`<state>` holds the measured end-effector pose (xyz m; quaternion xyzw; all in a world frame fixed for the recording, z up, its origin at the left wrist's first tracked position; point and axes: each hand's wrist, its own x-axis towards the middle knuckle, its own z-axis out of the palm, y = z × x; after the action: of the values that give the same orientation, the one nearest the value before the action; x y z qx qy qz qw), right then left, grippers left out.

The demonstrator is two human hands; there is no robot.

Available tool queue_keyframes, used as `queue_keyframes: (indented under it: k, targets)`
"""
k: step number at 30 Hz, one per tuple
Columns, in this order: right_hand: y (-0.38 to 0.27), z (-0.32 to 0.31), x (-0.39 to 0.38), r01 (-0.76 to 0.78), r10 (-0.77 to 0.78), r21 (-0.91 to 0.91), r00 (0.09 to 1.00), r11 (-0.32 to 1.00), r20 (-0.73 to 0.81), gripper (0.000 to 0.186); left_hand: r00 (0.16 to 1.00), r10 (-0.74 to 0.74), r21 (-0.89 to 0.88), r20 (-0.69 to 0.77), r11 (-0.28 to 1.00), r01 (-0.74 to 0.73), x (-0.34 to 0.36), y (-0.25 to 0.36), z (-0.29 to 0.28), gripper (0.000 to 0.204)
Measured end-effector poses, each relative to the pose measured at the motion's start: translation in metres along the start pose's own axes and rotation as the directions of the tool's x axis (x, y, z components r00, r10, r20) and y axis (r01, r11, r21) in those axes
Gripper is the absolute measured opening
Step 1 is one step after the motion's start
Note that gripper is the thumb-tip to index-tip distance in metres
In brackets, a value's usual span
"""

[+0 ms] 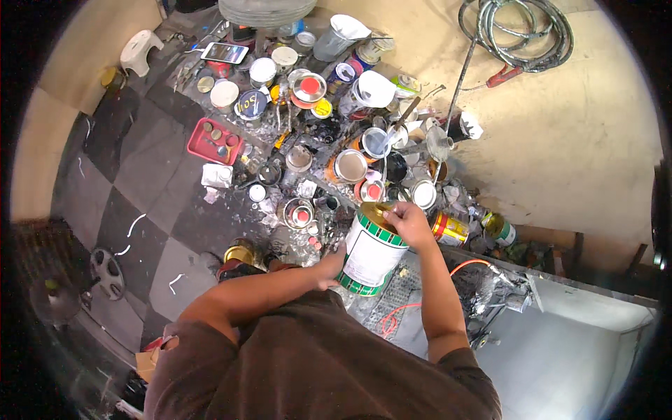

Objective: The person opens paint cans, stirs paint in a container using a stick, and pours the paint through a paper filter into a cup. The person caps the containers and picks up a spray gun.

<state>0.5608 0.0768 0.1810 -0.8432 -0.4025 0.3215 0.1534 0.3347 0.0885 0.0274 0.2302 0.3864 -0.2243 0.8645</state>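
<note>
Cluttered doesn't even cover it, the workbench [392, 308] was buried in paint tins from the near edge right back to the far one, with a checkered floor [140, 189] off to my left.

Nearest to me, at the near edge of the bench, sat the big white can with green bands [371, 252], tilted a little toward me. My left hand [329, 267] was pressed against its lower side, fingers wrapped round to brace it. My right hand [406, 222] was on top, curled over the gold lid [376, 212], though I couldn't tell whether it was pinching something or just pushing down on the rim.

My take on doing this bit well: keep the bracing hand low and firm so the can doesn't skate, and work round the lid rim a bit at a time rather than forcing one spot. With a can that tilted, a slip would likely slop paint over the orange cable [420, 294] lying just beside it.

Further back, small open tins [350, 166] crowded close behind the can, so not much elbow room. At the far left of the pile there was a red tray [213, 142], and a coiled hose [518, 31] lay well beyond all of it.
</note>
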Motion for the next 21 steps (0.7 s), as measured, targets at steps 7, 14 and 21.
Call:
queue_keyframes:
  k: [7,14,21]
  targets:
    - [0.001,-0.002,-0.017,-0.058,0.057,0.041,0.998,0.997,0.036,0.029,0.996,-0.062,-0.01,0.058,0.998,0.063,-0.007,-0.021,0.014,0.085]
    - [-0.004,-0.003,-0.027,-0.092,0.091,0.007,0.993,0.996,0.071,0.031,0.986,-0.118,-0.061,0.115,0.99,0.126,-0.026,-0.024,0.019,0.088]
    - [0.01,0.002,-0.033,-0.048,0.05,-0.027,0.997,0.998,0.065,0.032,0.983,-0.151,-0.006,0.105,0.988,0.153,-0.029,-0.03,0.023,0.09]
